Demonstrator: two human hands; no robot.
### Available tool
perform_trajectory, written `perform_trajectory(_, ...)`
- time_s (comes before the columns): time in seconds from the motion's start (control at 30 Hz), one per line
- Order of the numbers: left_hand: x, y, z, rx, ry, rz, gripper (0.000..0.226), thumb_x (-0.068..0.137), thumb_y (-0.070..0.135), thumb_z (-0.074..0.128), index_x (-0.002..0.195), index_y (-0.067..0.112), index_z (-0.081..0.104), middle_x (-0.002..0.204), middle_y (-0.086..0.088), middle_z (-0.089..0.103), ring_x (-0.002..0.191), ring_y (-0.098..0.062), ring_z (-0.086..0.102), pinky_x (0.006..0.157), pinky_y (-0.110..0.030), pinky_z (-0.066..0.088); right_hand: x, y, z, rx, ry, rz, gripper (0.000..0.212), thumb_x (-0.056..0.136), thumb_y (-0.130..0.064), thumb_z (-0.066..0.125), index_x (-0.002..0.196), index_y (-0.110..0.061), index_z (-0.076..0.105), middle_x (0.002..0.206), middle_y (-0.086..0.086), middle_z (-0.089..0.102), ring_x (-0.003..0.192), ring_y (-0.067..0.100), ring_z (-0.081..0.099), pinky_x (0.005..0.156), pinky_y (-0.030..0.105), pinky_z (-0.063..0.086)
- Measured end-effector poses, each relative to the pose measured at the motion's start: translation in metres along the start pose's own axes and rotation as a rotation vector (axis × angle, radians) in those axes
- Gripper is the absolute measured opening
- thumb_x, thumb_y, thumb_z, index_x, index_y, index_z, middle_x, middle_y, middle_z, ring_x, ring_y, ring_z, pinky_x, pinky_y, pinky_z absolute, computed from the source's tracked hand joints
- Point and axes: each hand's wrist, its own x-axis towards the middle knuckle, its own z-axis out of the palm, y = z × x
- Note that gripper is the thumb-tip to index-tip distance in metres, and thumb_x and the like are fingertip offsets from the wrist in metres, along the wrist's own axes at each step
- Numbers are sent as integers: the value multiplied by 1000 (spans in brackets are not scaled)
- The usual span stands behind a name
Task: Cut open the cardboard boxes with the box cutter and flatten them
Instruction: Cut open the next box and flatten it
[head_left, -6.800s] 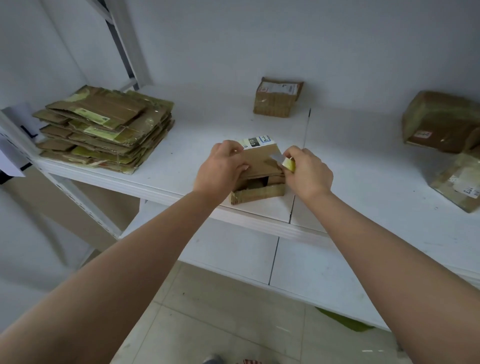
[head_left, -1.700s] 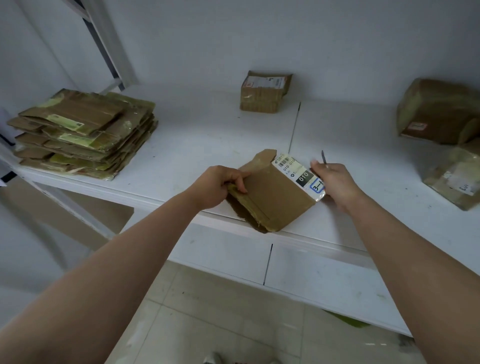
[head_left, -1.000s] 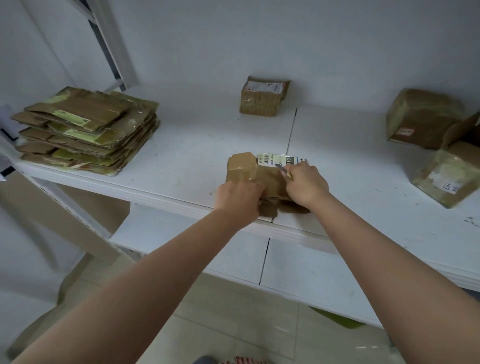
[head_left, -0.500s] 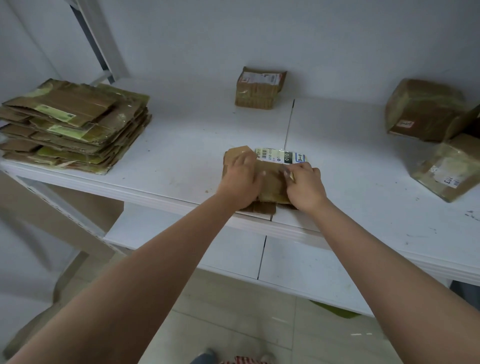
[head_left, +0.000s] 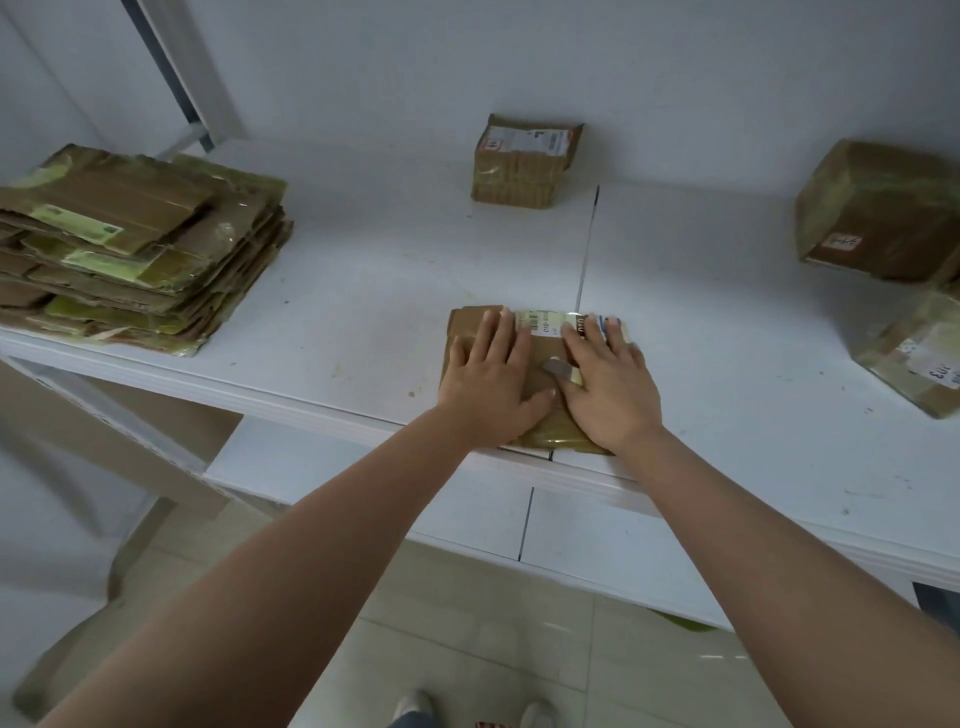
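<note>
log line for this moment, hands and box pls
step: flattening | left hand: flat on box | right hand: flat on box, cutter under thumb | flattened box: at shelf front edge

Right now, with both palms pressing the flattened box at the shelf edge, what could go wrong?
The box cutter seems pinned under the right hand, its blade state unclear, so pressing risks a cut. The flattened box overhangs the shelf edge and could slide off when released.
</note>
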Motion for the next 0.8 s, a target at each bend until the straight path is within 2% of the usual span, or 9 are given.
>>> perform_trajectory(0.13, 0, 1, 13, 120, 56, -8, 81, 92, 61, 16, 152, 12, -4, 160, -10, -10, 146, -26, -15, 117, -52, 5, -1, -3, 1, -71, -35, 9, 63, 97, -42, 36, 151, -23, 10, 160, 4, -1, 147, 24, -9, 119, 40, 3)
perform_trajectory(0.27, -2, 5, 18, 124, 134, -10, 78, 92, 56, 19, 152, 9, 5, 160, -12, 1, 148, -28, -5, 117, -52, 10, 0, -3, 2, -54, -36, 21, 63, 98, -40, 35, 152, -23, 7, 160, 3, -3, 147, 23, -11, 119, 38, 2)
perform_trajectory(0.37, -2, 5, 18, 121, 117, -15, 77, 92, 55, 18, 153, 9, 5, 160, -12, 2, 148, -28, -4, 118, -52, 10, 0, -4, 2, -29, -17, 29, 63, 97, -38, 38, 152, -23, 10, 160, 3, -1, 147, 22, -9, 119, 37, 3)
perform_trajectory(0.5, 0, 4, 17, 112, 112, -14, 82, 86, 60, 12, 152, 11, 7, 160, -8, 7, 148, -25, -1, 118, -51, 10, 0, -4, 1, 33, 12, 31, 60, 96, -36, 42, 150, -24, 19, 160, 0, 8, 147, 20, -4, 119, 37, 7)
perform_trajectory(0.6, 1, 3, 14, 54, 163, -35, 95, 73, 69, 9, 150, 15, 19, 158, -5, 18, 147, -23, 7, 118, -47, 11, -2, -2, -1, 247, 88, 80, 50, 95, -29, 47, 144, -27, 35, 157, -7, 21, 146, 13, 6, 116, 34, 21)
perform_trajectory(0.7, -6, -2, 11, -185, 291, -2, 90, 70, 67, 25, 145, 16, 35, 151, -3, 35, 142, -20, 24, 115, -43, 22, -8, 0, -2, 479, 189, 102, 41, 94, -18, 52, 135, -21, 50, 148, -5, 39, 143, 12, 22, 109, 29, 28)
perform_trajectory(0.8, -16, -11, 6, -749, 381, -24, 65, 74, 53, 45, 130, 22, 53, 125, -1, 61, 117, -18, 54, 96, -33, 45, -18, -2, -13, 683, 277, 169, 31, 98, -19, 46, 127, -14, 56, 134, 4, 53, 127, 20, 44, 94, 17, 30)
